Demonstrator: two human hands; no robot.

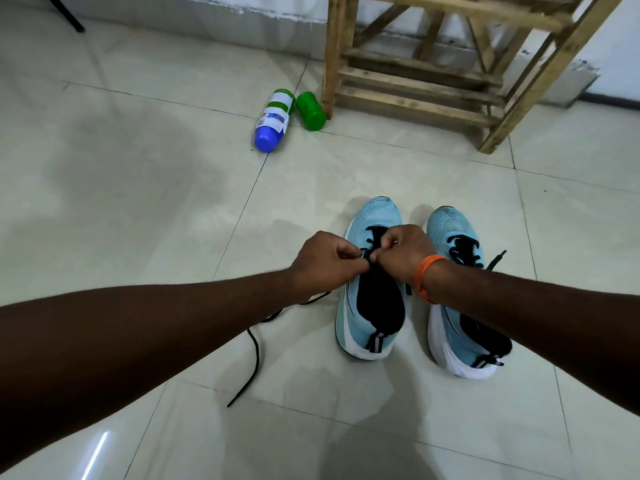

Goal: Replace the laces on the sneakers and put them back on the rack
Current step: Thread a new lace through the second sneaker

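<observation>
Where the black lace (257, 351) crosses the eyelets of the sneaker (375, 220), the left hand (327, 261) pinches it between thumb and forefinger, other fingers curled. The right hand (403, 252) is curled the same way and pinches the same lace just beside it, the two sets of fingertips almost touching. There is an orange band (426, 275) on the right wrist. The lace's loose end runs out from under the left hand, down onto the floor (138, 188) and back toward the person, tip lying free. The sneaker sits flat on the tiles, long axis near-to-far, toe pointing away toward the rack (415, 84), heel nearest the camera. It has a light blue knit upper, black tongue and lining, white sole and a grey-black heel tab. The other sneaker (450, 226) stands just beside it, parallel, with the same colours and the same heading. It is partly under the right forearm, black lacing over its throat and one lace tip sticking out on the far side. The wooden slatted rack stands well beyond the toes, against the wall. Two containers lie on their sides near its front leg. One is a white-labelled bottle (273, 119) with its blue end toward the camera. The green bottle (310, 110) is just beside the leg. Contents of both: cannot tell.
</observation>
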